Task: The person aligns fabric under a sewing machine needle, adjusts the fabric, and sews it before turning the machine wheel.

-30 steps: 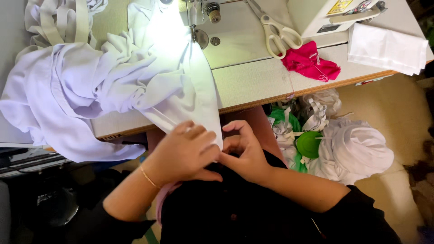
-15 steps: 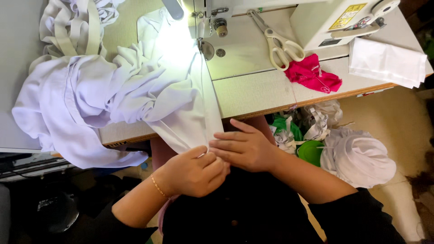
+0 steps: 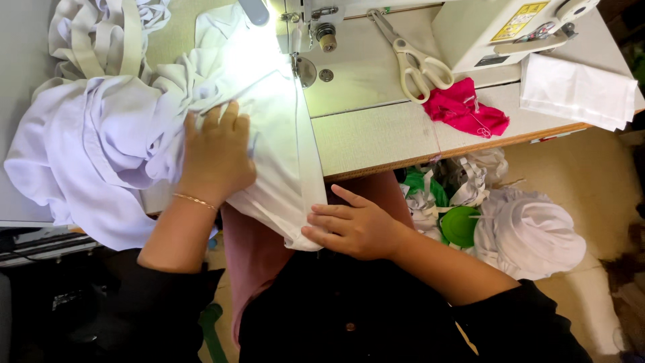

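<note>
A large piece of white fabric [image 3: 107,134] lies bunched over the left of the sewing table [image 3: 376,131] and runs under the lit needle area of the sewing machine [image 3: 302,33]. My left hand [image 3: 215,151] lies flat on the cloth, palm down, fingers pointing toward the needle. A gold bracelet sits on its wrist. My right hand [image 3: 353,225] pinches the lower hem of the fabric strip where it hangs over the table's front edge.
Cream-handled scissors [image 3: 416,60] and a pink cloth scrap [image 3: 467,111] lie on the table's right, beside a folded white cloth [image 3: 578,91]. White webbing strips [image 3: 101,33] are piled at back left. Green and white scraps [image 3: 510,222] fill a bin below.
Both hands were together at the fabric's lower end near my lap. My left hand has moved up onto the cloth on the table; my right hand stays at the hem.
</note>
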